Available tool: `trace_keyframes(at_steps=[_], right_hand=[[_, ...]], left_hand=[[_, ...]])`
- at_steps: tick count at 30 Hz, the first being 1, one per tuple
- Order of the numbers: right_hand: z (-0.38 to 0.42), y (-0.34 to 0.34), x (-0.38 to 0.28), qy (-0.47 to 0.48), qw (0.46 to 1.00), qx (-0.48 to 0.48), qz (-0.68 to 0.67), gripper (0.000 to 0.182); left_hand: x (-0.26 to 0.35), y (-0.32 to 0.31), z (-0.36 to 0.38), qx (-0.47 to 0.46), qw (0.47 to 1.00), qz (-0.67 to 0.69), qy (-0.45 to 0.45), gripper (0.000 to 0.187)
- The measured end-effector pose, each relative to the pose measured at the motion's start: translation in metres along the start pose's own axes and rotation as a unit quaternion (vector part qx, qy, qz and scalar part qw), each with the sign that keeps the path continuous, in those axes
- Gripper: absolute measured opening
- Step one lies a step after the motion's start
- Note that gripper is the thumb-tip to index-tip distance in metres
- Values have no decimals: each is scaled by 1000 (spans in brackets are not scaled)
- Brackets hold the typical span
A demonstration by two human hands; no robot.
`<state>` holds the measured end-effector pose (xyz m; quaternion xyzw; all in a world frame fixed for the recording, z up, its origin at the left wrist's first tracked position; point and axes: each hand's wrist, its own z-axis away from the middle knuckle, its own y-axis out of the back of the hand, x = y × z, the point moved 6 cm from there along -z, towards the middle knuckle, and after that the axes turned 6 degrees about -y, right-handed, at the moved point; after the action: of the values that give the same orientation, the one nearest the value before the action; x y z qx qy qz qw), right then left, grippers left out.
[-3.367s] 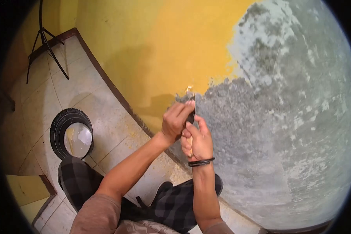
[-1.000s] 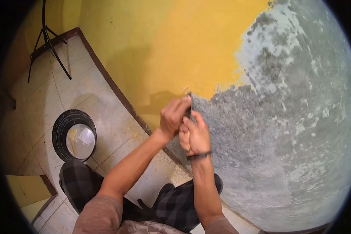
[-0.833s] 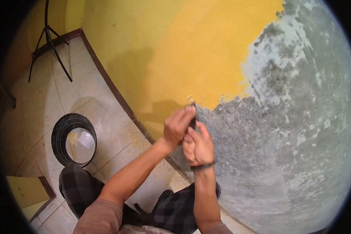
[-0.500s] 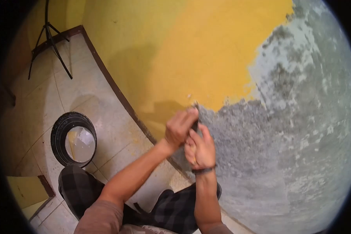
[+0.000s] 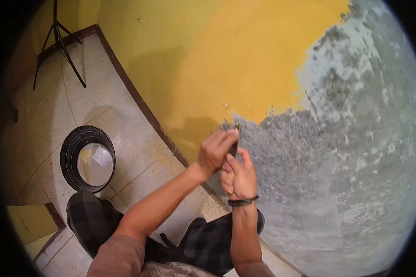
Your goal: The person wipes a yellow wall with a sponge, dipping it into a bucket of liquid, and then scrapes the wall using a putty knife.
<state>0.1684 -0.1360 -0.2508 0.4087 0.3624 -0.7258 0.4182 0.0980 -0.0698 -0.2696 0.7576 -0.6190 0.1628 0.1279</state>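
A scraper with a dark flat blade (image 5: 234, 148) is held in both hands against the wall (image 5: 291, 152), its tip at the ragged edge between yellow paint and rough grey surface. My left hand (image 5: 217, 150) is closed around the upper part of the tool, fingers near its tip. Just below, my right hand (image 5: 239, 177) grips the lower end, with its thumb pointing up and a dark band on the wrist. The fingers hide most of the scraper and its handle.
A black bucket (image 5: 68, 159) with pale greyish contents stands on the tiled floor to the left. Behind it is a black tripod stand (image 5: 60, 44). Dust and crumbs lie along the brown baseboard (image 5: 138, 104). A yellow panel (image 5: 30, 224) is at lower left.
Both hands, still on the scraper, have shifted slightly right along the paint edge. More grey surface shows around the scraper's tip. The view has tilted slightly.
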Motion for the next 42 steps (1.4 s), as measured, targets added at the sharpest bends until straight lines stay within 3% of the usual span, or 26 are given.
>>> trace_keyframes(at_steps=[6, 11, 15, 17, 23, 24, 25, 27, 29, 31, 35, 37, 38, 41, 42], right_hand=[[-20, -16, -7, -22, 1000, -5, 11, 21], [-6, -4, 5, 3, 999, 29, 22, 28], [-1, -12, 9, 23, 995, 78, 61, 29], [-1, 4, 1, -32, 998, 50, 29, 26], [-19, 1, -2, -33, 998, -43, 15, 22], [-26, -4, -3, -49, 998, -47, 14, 24], [-24, -8, -1, -48, 998, -47, 9, 24], [-18, -10, 3, -15, 999, -3, 37, 25], [-7, -1, 7, -4, 999, 16, 32, 23], [-9, -2, 4, -12, 1000, 6, 28, 23], [-11, -2, 4, -21, 998, 40, 47, 22], [-9, 0, 3, -33, 999, 6, 19, 23], [-9, 0, 5, -25, 1000, -1, 19, 23], [-15, -7, 7, -12, 999, 12, 45, 24], [-16, -5, 6, -18, 998, 9, 54, 25]], left_hand=[[-10, 13, -14, -19, 999, -13, 31, 41], [-6, -3, 4, 12, 999, 29, 18, 47], [-3, 7, -2, -23, 997, 64, 49, 49], [5, 1, -2, -7, 998, 46, 43, 47], [-6, 4, -1, 24, 999, -28, 25, 50], [-14, 5, -5, 34, 999, -23, 36, 71], [-13, 7, -6, 29, 999, -23, 32, 71], [-11, 11, -6, 21, 1000, 1, 23, 69], [-6, 1, 4, 30, 999, 7, 7, 43], [-8, 1, 3, 34, 999, 15, 14, 34], [-5, 6, -5, 30, 999, 19, 25, 34], [1, 8, -7, 32, 999, 22, 11, 34], [-5, 3, 0, 8, 999, 16, 50, 55], [-11, 7, -3, -1, 999, -2, 45, 51], [-8, 9, -4, -7, 1000, 4, 17, 40]])
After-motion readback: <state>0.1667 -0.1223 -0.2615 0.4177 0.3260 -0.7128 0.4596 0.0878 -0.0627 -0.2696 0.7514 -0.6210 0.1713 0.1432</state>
